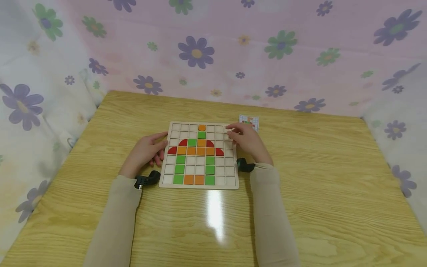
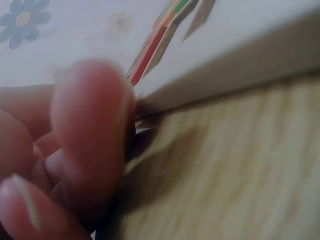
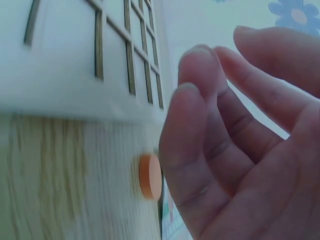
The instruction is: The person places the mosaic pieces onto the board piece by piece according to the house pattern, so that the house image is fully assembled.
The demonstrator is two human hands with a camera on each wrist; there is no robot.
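A pale wooden grid board (image 1: 200,187) lies on the table, its cells partly filled with green (image 1: 180,159), orange (image 1: 199,180) and red curved pieces (image 1: 172,150). An orange disc (image 1: 202,128) sits in its top row. My left hand (image 1: 143,152) rests at the board's left edge, fingers loosely bent; a fingertip (image 2: 92,110) comes right up to the side of the board in the left wrist view. Over the upper right corner hovers my right hand (image 1: 247,139), its loosely bent fingers (image 3: 182,130) holding nothing. Past them, another orange disc (image 3: 150,176) shows beside the board.
A small printed card (image 1: 252,121) lies behind the right hand, partly covered by it. The wooden table (image 1: 333,178) extends around the board, up to flowered cloth (image 1: 227,63) at the back and sides. Dark wrist-camera mounts (image 1: 245,165) sit close to the board's sides.
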